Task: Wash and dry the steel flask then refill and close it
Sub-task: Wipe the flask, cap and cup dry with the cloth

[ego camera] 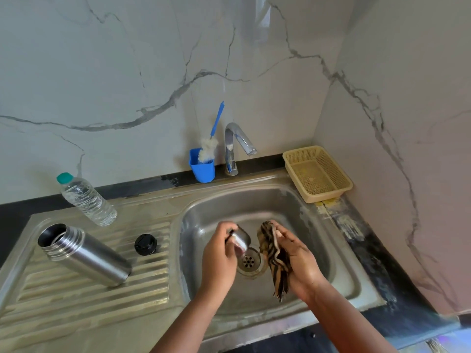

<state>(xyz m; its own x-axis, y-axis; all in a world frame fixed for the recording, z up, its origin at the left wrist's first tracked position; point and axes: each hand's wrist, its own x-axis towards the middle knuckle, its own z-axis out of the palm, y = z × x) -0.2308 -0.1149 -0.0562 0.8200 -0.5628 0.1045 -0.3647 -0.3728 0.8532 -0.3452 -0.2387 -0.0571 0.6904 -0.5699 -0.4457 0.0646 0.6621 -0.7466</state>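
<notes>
The steel flask [84,254] stands open on the ribbed drainboard [84,296] at the left, its mouth tilted toward the upper left. Its black inner stopper [145,244] lies on the drainboard just to the right. Over the sink basin [293,207], my left hand [220,253] grips the small steel cup-lid [242,238] of the flask above the drain. My right hand [298,261] holds a brown striped cloth [274,258], which hangs down beside the lid without touching it.
A clear water bottle [88,200] with a teal cap stands behind the flask. A blue holder [202,168] with a bottle brush [209,149] sits by the chrome tap [235,146]. A beige plastic basket [317,173] rests at the back right corner.
</notes>
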